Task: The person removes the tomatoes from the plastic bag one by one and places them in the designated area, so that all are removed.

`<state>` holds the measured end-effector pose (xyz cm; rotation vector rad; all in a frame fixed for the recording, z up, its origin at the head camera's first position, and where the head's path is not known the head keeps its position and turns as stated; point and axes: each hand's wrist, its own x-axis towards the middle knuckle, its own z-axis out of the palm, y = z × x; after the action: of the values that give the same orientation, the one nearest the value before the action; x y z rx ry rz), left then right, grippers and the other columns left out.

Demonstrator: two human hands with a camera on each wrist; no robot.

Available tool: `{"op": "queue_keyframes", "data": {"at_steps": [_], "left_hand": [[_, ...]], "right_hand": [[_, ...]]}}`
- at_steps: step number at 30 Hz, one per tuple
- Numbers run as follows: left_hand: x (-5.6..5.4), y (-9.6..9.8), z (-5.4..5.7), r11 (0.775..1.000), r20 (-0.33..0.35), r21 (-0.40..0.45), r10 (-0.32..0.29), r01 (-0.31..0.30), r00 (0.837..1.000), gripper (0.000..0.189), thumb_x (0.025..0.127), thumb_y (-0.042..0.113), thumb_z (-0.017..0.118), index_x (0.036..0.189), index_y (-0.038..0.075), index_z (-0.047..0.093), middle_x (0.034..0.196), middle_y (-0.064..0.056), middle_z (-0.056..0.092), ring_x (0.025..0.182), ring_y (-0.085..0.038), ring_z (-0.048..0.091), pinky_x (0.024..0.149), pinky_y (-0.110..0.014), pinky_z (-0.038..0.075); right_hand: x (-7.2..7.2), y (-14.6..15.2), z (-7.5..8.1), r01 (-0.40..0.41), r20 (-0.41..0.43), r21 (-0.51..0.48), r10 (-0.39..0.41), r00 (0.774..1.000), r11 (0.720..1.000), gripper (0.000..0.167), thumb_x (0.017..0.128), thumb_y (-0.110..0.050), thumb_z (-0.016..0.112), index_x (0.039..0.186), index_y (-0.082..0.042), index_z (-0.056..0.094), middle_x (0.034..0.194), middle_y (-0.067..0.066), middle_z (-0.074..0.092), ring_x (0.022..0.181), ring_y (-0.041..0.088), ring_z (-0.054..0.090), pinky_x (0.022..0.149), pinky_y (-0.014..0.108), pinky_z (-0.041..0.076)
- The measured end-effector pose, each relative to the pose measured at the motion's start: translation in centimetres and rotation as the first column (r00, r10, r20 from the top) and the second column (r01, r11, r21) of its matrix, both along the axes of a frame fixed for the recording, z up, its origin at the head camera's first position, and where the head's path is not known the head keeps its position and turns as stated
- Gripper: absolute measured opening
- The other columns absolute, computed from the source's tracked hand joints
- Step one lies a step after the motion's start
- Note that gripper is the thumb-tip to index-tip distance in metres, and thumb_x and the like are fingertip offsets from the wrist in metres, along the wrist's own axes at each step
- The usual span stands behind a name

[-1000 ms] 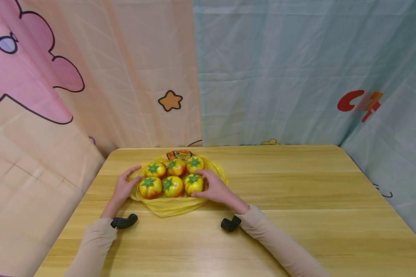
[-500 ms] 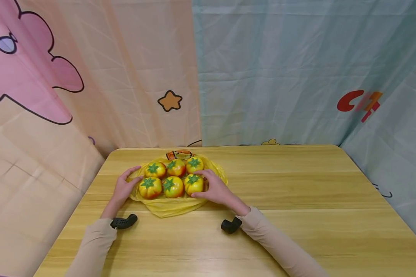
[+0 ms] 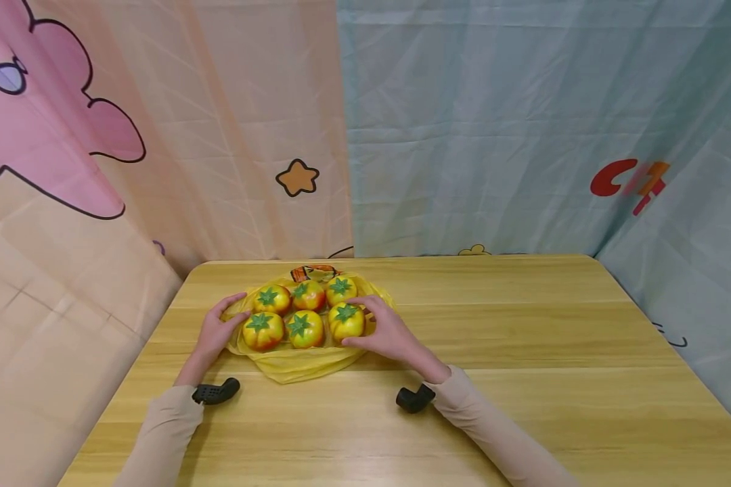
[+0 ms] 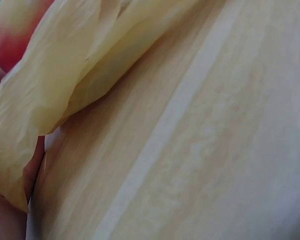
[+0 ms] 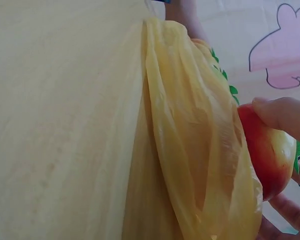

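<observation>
On the table, a yellow plastic bag (image 3: 292, 365) lies spread beneath two rows of yellow-red tomatoes with green leaf tops. My right hand (image 3: 392, 333) grips the front-right tomato (image 3: 346, 323) between thumb and fingers; the right wrist view shows the thumb (image 5: 285, 115) on its red side (image 5: 265, 155), just beyond the bag's edge (image 5: 200, 130). At the left, my left hand (image 3: 216, 333) holds the bag's edge, close to the front-left tomato (image 3: 263, 331). In the left wrist view the plastic (image 4: 45, 85) hides most of that hand.
Other tomatoes (image 3: 306, 329) sit close beside the gripped one, with a back row (image 3: 272, 298) behind. An orange printed patch (image 3: 315, 272) shows at the bag's far side. Wooden table (image 3: 524, 352) extends right; a printed curtain (image 3: 463, 135) stands behind it.
My right hand has shifted slightly right with the front-right tomato, which now stands a little apart from its neighbour and looks slightly raised. The left hand stays in place.
</observation>
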<state>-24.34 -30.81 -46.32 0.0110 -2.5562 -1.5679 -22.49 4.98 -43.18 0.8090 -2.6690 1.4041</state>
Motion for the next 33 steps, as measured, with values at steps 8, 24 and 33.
{"op": "queue_keyframes", "data": {"at_steps": [8,24,33], "left_hand": [[0.0,0.0,0.1,1.000,0.003,-0.012,-0.002,0.002,1.000,0.053,0.095,0.020,0.061,0.139,-0.003,0.044,0.147,-0.024,0.040,0.142,-0.037,0.026,0.118,-0.053,0.019],[0.1,-0.2,0.0,1.000,0.003,-0.029,-0.005,0.005,1.000,0.054,0.094,0.022,0.061,0.140,-0.001,0.045,0.148,-0.021,0.040,0.142,-0.036,0.026,0.117,-0.053,0.021],[-0.1,-0.2,0.0,0.999,0.012,-0.043,0.004,-0.003,1.000,0.053,0.093,0.020,0.062,0.140,0.000,0.046,0.148,-0.021,0.041,0.142,-0.036,0.027,0.117,-0.053,0.021]], "right_hand": [[0.1,1.1,0.3,0.013,-0.044,-0.027,-0.015,0.999,1.000,0.067,0.072,-0.030,0.085,0.130,-0.016,0.056,0.125,0.006,0.055,0.109,0.022,0.056,0.092,0.041,0.051],[-0.3,3.7,1.3,0.071,-0.093,-0.062,-0.077,0.993,0.995,0.067,0.072,-0.026,0.085,0.130,-0.013,0.055,0.128,0.007,0.054,0.110,0.022,0.055,0.089,0.039,0.052],[-0.4,5.2,1.9,0.086,-0.127,-0.054,-0.092,0.988,0.995,0.067,0.072,-0.027,0.085,0.130,-0.014,0.055,0.128,0.008,0.056,0.112,0.024,0.055,0.088,0.046,0.052]]}}
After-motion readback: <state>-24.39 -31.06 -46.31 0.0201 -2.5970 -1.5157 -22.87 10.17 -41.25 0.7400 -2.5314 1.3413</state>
